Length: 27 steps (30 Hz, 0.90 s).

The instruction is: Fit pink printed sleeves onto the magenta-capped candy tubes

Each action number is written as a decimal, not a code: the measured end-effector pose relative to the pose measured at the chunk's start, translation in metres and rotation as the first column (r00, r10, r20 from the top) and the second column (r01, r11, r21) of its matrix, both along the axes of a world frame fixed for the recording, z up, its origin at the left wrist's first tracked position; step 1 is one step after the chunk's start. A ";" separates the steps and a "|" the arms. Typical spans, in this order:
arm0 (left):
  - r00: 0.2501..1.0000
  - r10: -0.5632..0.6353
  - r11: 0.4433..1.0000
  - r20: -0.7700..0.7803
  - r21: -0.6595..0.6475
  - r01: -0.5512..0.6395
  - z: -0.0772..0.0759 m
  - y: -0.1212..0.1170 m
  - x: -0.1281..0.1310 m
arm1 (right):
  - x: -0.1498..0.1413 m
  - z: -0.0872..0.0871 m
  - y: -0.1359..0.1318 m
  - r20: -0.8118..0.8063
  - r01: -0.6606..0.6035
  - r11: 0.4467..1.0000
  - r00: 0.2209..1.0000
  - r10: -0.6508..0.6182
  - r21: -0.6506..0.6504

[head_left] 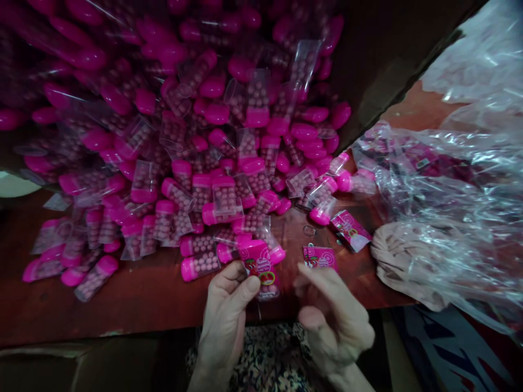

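My left hand point(229, 310) pinches a small clear candy container with a pink printed label point(261, 267), near the table's front edge. The label carries swirls and a cherry picture, and pale round candies show at its lower end. To the right is my right hand point(333, 316), somewhat blurred, its thumb apart from the bent fingers and nothing visible between them. Just beyond its fingertips lie pink labels point(322, 256) on the table, partly covered by the hand. Unlabelled candy containers with pink caps point(200, 265) lie close to my left hand.
A large heap of pink-capped candy containers point(220, 196) spreads over the dark red table point(151, 296) from a dark box-like opening. At right are a labelled pink pack point(350, 231), a beige cloth bundle point(400, 267) and crinkled clear plastic point(461, 201) with pink labels under it.
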<state>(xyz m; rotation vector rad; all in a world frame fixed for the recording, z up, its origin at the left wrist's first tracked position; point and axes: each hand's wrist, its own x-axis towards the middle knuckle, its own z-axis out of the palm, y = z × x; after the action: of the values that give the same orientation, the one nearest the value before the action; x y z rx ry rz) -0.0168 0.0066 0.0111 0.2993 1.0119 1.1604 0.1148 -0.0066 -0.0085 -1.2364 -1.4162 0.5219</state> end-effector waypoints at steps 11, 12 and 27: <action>0.991 -0.128 0.992 0.028 0.009 0.128 -0.003 -0.011 0.012 | -0.006 0.026 0.032 -0.004 -0.248 0.966 0.969 0.248 -0.074; 0.994 -0.107 0.994 0.020 0.001 0.107 -0.004 -0.011 0.013 | -0.007 0.025 0.032 -0.011 -0.245 0.967 0.969 0.245 -0.072; 0.984 -0.138 0.990 0.114 0.017 0.137 -0.013 -0.011 0.013 | -0.005 0.008 0.032 -0.099 -0.264 0.952 0.963 0.251 -0.155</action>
<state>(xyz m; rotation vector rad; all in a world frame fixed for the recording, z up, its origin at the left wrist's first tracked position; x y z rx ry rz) -0.0038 -0.0041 -0.0014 0.3017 0.8717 1.0456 0.1096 0.0254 -0.0009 -1.1541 -1.4995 0.8753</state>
